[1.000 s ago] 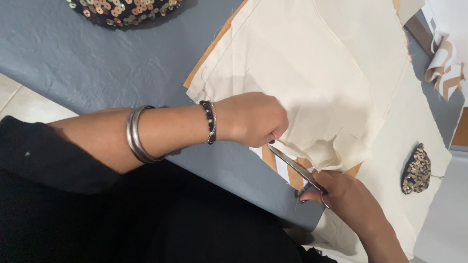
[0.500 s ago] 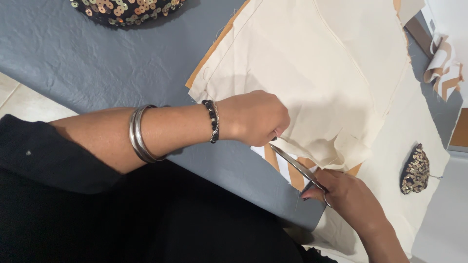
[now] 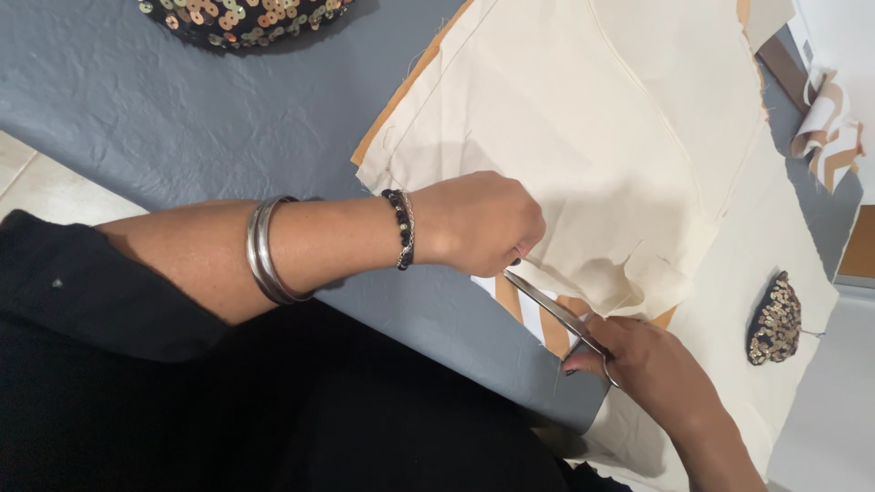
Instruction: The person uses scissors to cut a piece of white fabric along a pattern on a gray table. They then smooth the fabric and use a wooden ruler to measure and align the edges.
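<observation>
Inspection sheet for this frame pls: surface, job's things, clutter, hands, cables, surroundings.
Surface: grey table cover, wrinkled.
Job's things: cream fabric over orange-striped paper; scissors at the fabric's near edge.
Clutter: two sequined pieces, one at the top edge, one at right.
Hands: left hand pressing on the fabric edge; right hand gripping the scissors.
Cables: nothing seen.
Surroundings: pale floor tiles at left; striped paper curl at top right.

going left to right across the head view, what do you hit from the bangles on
Silver bangles → beaded bracelet → left hand pinning the cream fabric → scissors → right hand gripping their handles → small sequined piece → striped fabric scrap
</observation>
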